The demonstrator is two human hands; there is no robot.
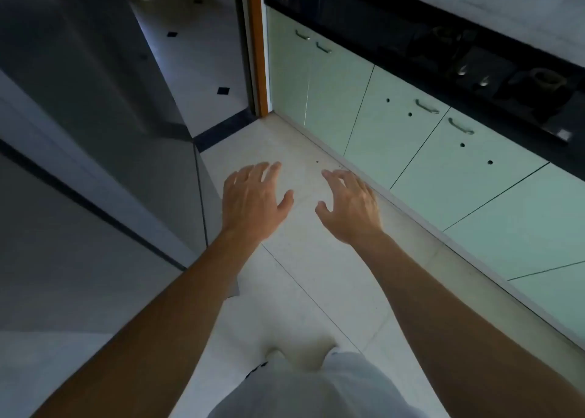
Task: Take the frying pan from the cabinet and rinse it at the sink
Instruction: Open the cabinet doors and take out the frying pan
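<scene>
1. Left hand (253, 196) and right hand (351, 205) out over the floor (316, 275), fingers spread and loose, gripping nothing, near each other but apart.
2. Frying pan not in view; cabinet doors (395, 139) along the right all closed.
3. Narrow tiled aisle between those doors and a glossy grey panel (95, 100) on the left; doorway ahead.
4. Doors pale green, flat, glossy, with curved metal handles (427, 106); counter (364, 21) black, polished, gas hob (490, 69) set in.
</scene>
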